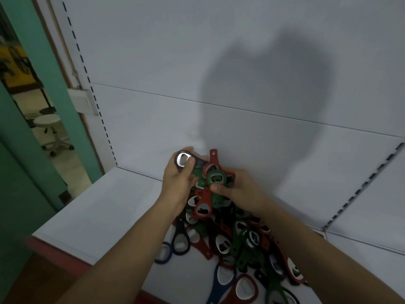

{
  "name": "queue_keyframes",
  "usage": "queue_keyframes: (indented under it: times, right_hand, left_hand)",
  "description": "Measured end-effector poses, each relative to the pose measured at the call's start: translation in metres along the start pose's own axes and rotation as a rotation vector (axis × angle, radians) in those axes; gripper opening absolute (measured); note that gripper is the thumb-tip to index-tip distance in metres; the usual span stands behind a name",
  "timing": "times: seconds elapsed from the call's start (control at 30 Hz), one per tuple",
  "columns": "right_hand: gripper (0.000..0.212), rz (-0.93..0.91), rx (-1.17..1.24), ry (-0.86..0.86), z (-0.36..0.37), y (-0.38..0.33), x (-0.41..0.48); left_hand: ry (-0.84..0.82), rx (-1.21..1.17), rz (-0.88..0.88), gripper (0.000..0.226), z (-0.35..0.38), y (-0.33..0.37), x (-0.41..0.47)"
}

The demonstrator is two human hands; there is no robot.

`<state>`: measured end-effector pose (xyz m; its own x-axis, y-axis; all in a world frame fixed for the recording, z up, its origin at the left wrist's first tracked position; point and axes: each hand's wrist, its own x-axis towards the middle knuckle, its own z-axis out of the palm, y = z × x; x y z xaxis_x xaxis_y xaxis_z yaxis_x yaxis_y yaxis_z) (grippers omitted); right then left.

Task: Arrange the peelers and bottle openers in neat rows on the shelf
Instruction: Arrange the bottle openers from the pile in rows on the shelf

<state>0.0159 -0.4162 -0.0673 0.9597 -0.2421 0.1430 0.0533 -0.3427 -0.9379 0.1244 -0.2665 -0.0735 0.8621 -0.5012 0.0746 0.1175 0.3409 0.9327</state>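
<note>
Black bottle opener (186, 161) pinched by left hand (178, 183), thumb on the steel head, probably lifted clear for sorting. Right hand (238, 191) fingers clamped around a red-green bunch (211, 178) above the pile (236, 238) on the shelf (98, 211), no rows yet.

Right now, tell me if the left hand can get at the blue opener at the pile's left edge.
Probably not yet: the left hand is gripping a black bottle opener. The blue opener lies uncovered below the left forearm, on the shelf.
</note>
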Motion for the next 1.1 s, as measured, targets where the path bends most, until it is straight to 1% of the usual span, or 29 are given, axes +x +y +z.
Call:
queue_keyframes:
  times: [0.07, 0.13, 0.2, 0.23, 0.3, 0.37, 0.43, 0.5, 0.53, 0.6, 0.67, 0.7, 0.73, 0.77, 0.8, 0.87, 0.93, 1.0, 1.03, 1.1]
  right_hand:
    - [0.021, 0.011, -0.032, -0.016, -0.002, -0.001, -0.001]
    - [0.017, 0.019, -0.063, -0.008, -0.006, 0.000, -0.003]
    - [0.014, 0.014, -0.042, 0.038, -0.010, 0.004, -0.006]
    - [0.013, 0.011, -0.014, 0.080, -0.011, 0.005, -0.009]
    - [0.010, -0.009, 0.047, 0.176, -0.015, 0.003, -0.011]
    - [0.008, -0.084, 0.053, 0.259, -0.019, -0.006, -0.009]
    - [0.010, -0.144, 0.083, 0.308, -0.022, -0.019, -0.006]
    - [0.010, -0.142, 0.153, 0.282, -0.025, -0.035, -0.005]
    - [0.007, -0.137, 0.174, 0.243, -0.026, -0.041, -0.007]
    - [0.008, -0.130, 0.210, 0.168, -0.027, -0.051, -0.014]
    - [0.017, -0.104, 0.275, 0.115, -0.028, -0.056, -0.020]
    - [0.021, -0.105, 0.269, 0.111, -0.028, -0.057, -0.024]
    - [0.024, -0.127, 0.209, 0.124, -0.027, -0.058, -0.029]
    - [0.025, -0.161, 0.103, 0.153, -0.028, -0.057, -0.033]
    - [0.027, -0.193, -0.014, 0.190, -0.029, -0.055, -0.038]
    - [0.031, -0.210, -0.216, 0.294, -0.038, -0.049, -0.050]
    - [0.035, -0.202, -0.429, 0.373, -0.058, -0.038, -0.066]
    - [0.043, -0.175, -0.706, 0.402, -0.083, -0.023, -0.087]
    - [0.049, -0.136, -0.833, 0.402, -0.094, -0.017, -0.099]
    - [0.066, -0.051, -1.027, 0.373, -0.112, -0.007, -0.124]
  left_hand:
    - [0.041, -0.049, 0.047, 0.026, 0.000, 0.003, 0.001]
    - [0.099, -0.185, 0.054, 0.026, -0.005, 0.010, 0.004]
    - [0.147, -0.357, 0.052, 0.018, -0.017, 0.019, 0.007]
    - [0.167, -0.384, 0.063, 0.019, -0.022, 0.023, 0.008]
    - [0.171, -0.305, 0.077, 0.030, -0.026, 0.025, 0.006]
    - [0.119, -0.180, 0.076, 0.037, -0.021, 0.021, 0.001]
    - [0.036, -0.120, 0.058, 0.032, -0.012, 0.017, -0.002]
    - [-0.029, -0.130, 0.026, 0.018, -0.002, 0.016, -0.006]
    - [-0.056, -0.134, 0.009, 0.022, 0.004, 0.015, -0.009]
    - [-0.105, -0.124, -0.019, 0.045, 0.019, 0.015, -0.015]
    - [-0.204, -0.149, -0.035, 0.067, 0.039, 0.012, -0.025]
    - [-0.251, -0.173, -0.076, 0.079, 0.051, 0.009, -0.032]
    - [-0.270, -0.194, -0.137, 0.091, 0.063, 0.006, -0.038]
    - [-0.274, -0.225, -0.194, 0.098, 0.074, 0.004, -0.044]
    - [-0.286, -0.281, -0.246, 0.098, 0.085, 0.001, -0.049]
    - [-0.335, -0.430, -0.346, 0.083, 0.101, -0.005, -0.054]
    - [-0.385, -0.509, -0.436, 0.063, 0.115, -0.010, -0.058]
    - [-0.447, -0.511, -0.527, 0.048, 0.132, -0.020, -0.062]
    - [-0.480, -0.481, -0.564, 0.044, 0.142, -0.026, -0.065]
    - [-0.546, -0.374, -0.585, 0.043, 0.162, -0.038, -0.073]
